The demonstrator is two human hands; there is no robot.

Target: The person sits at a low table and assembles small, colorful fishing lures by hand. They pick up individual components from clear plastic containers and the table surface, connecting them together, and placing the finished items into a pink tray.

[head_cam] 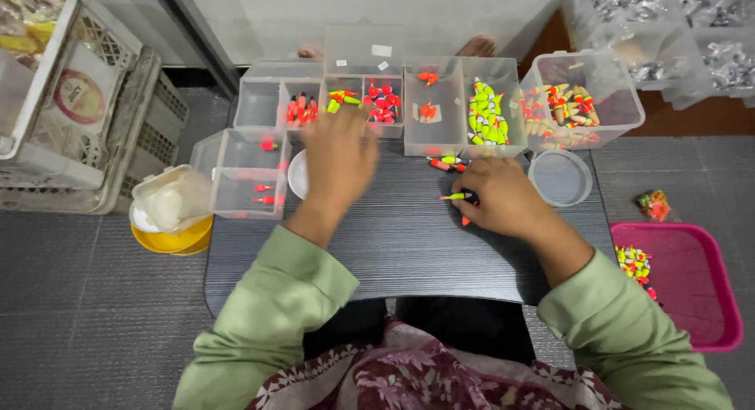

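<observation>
Your right hand (507, 198) had its grip closed on a small yellow-and-orange fishing float (456, 196), low over the dark wood-grain counter (401, 253). Your left hand (340, 160) reached, blurred, toward the clear plastic compartment box of orange floats (383, 103); its grip couldn't be told. Pink tray (692, 288) sat far right.

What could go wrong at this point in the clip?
1. The right hand grips a float while others lie loose on the table; a sweep of the wrist could knock them off.
2. The left hand moves fast, blurred, near the clear boxes; it might bump one or drop a float in the wrong compartment.
</observation>
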